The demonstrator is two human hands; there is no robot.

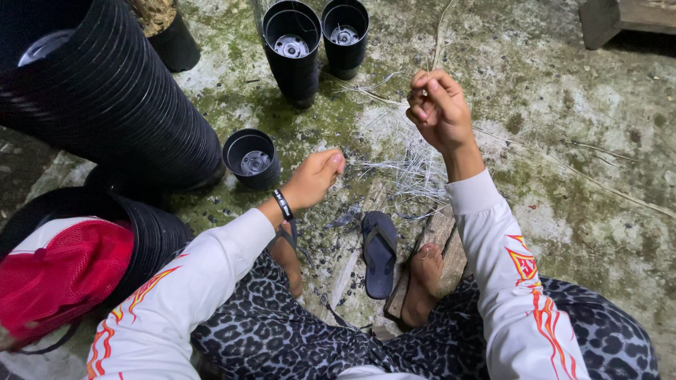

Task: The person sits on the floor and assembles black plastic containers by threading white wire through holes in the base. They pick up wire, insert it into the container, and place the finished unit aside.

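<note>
My left hand [315, 177] pinches the end of thin pale fibre strands, fingertips together, just right of a small black plastic pot [251, 159]. My right hand [438, 107] is raised higher, closed on a few long strands that run up past the frame's top. A loose bundle of these fibres [415, 172] lies on the mossy concrete floor between both hands. I wear white sleeves with red flame print and leopard-pattern trousers.
A long stack of nested black pots [113, 91] lies at left, two upright pot stacks [294, 49] stand at the back. A dark flip-flop [380, 253] and a wooden board [436, 243] under my bare foot lie near. A red mesh cap [60, 271] sits at lower left.
</note>
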